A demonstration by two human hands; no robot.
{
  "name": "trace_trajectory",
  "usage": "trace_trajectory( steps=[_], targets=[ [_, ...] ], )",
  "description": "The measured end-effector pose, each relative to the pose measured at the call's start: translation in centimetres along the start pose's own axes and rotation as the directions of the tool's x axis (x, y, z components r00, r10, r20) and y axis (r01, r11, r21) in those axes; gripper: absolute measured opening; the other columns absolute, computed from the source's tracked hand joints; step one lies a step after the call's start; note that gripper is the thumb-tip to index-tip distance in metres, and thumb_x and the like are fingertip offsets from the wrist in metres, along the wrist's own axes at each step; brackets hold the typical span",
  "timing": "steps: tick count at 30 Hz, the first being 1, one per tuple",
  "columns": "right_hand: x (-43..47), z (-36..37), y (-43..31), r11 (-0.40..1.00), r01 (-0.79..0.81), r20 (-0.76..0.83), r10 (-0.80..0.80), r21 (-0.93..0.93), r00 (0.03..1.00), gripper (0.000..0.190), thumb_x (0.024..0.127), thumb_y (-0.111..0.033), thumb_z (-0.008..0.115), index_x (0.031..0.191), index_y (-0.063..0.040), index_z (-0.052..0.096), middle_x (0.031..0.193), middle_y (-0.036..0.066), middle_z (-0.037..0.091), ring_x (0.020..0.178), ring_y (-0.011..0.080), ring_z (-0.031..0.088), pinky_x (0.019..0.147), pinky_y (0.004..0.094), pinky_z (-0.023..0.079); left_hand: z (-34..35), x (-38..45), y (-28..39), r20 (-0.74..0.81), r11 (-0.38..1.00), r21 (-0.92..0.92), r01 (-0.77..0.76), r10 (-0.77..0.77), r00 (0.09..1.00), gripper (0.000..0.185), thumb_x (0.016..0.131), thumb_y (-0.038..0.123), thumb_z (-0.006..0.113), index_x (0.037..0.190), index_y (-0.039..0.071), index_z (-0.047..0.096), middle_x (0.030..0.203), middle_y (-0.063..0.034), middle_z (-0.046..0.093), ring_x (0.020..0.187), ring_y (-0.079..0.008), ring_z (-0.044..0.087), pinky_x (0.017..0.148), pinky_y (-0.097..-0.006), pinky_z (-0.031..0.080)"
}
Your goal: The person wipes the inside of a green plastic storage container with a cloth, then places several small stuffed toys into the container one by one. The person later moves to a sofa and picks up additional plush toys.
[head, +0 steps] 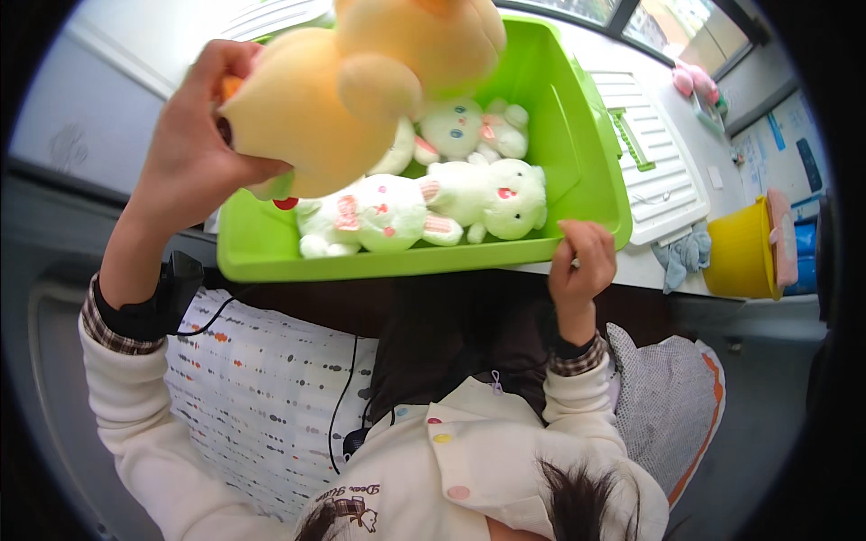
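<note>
My left hand (196, 135) grips a large yellow plush toy (318, 115) by its lower end and holds it up over the left part of a green plastic bin (419, 260). The toy's top runs past the picture's upper edge. In the bin lie several white plush toys: a rabbit with a pink bow (389, 213), an open-mouthed one (511, 199) beside it, and a blue-eyed one (453, 128) behind. The yellow toy hides part of the bin. My right hand (583, 260) rests on the bin's near rim at the right, fingers curled over the edge.
A white ridged lid (653, 142) with a green handle lies right of the bin. Beyond it are a grey-blue cloth (683, 257), a yellow bucket (737, 250) and pink plush items (695, 81) by the window. Patterned cushions (270, 385) and a black cable lie near my body.
</note>
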State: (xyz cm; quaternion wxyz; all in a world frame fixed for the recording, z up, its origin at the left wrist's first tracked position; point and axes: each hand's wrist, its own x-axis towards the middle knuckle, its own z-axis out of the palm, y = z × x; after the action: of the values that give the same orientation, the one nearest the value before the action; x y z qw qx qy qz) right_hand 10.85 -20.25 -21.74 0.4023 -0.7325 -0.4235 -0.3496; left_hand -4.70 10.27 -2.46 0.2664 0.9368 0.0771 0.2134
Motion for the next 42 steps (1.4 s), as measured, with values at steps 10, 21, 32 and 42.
trace_trajectory(
  steps=[10, 21, 32, 42],
  targets=[
    [-1.4, -0.8, 1.5, 0.993, 0.091, 0.151, -0.079, -0.077, 0.985, 0.015, 0.081, -0.007, 0.055, 0.094, -0.012, 0.059, 0.091, 0.001, 0.067, 0.088, 0.0169, 0.057, 0.077, 0.0303, 0.049, 16.1, 7.7, -1.3, 0.837, 0.984, 0.027, 0.175, -0.118, 0.534, 0.072, 0.054, 0.005, 0.08, 0.116, 0.005, 0.045, 0.105, -0.0106, 0.056, 0.09, -0.0246, 0.057, 0.079, -0.0334, 0.049],
    [-2.5, -0.6, 2.0, 0.981, 0.147, 0.128, -0.131, -0.125, 0.983, 0.013, 0.087, -0.024, 0.046, 0.094, -0.018, 0.055, 0.09, -0.005, 0.066, 0.091, 0.0131, 0.053, 0.082, 0.0281, 0.042, 24.2, 4.9, -3.2, 0.744, 0.735, -0.009, -0.677, 0.458, 0.487, 0.075, 0.062, 0.021, 0.074, 0.131, 0.034, 0.048, 0.105, -0.0055, 0.049, 0.086, -0.0236, 0.051, 0.066, -0.0323, 0.047],
    [-2.0, -0.6, 1.0, 0.989, 0.05, 0.135, -0.031, -0.14, 0.99, 0.011, 0.083, -0.013, 0.051, 0.093, -0.017, 0.055, 0.09, -0.005, 0.064, 0.088, 0.0133, 0.054, 0.079, 0.0284, 0.04, 29.1, 4.0, -2.4, 0.844, 0.796, -0.008, -0.605, 0.33, 0.423, 0.054, 0.068, 0.023, 0.072, 0.121, 0.027, 0.059, 0.109, -0.0031, 0.052, 0.094, -0.026, 0.05, 0.068, -0.0344, 0.049],
    [-3.1, 0.4, 1.8, 0.993, 0.066, 0.03, -0.063, -0.099, 0.998, 0.018, 0.085, -0.01, 0.051, 0.1, -0.008, 0.06, 0.092, 0.004, 0.065, 0.086, 0.0214, 0.059, 0.081, 0.0349, 0.041, 3.3, 0.4, -1.0, 0.17, 0.996, -0.048, 0.078, -0.069, 0.983, 0.053, 0.082, 0.006, 0.064, 0.133, 0.01, 0.048, 0.121, -0.0078, 0.058, 0.104, -0.018, 0.056, 0.089, -0.0305, 0.046]
  ],
)
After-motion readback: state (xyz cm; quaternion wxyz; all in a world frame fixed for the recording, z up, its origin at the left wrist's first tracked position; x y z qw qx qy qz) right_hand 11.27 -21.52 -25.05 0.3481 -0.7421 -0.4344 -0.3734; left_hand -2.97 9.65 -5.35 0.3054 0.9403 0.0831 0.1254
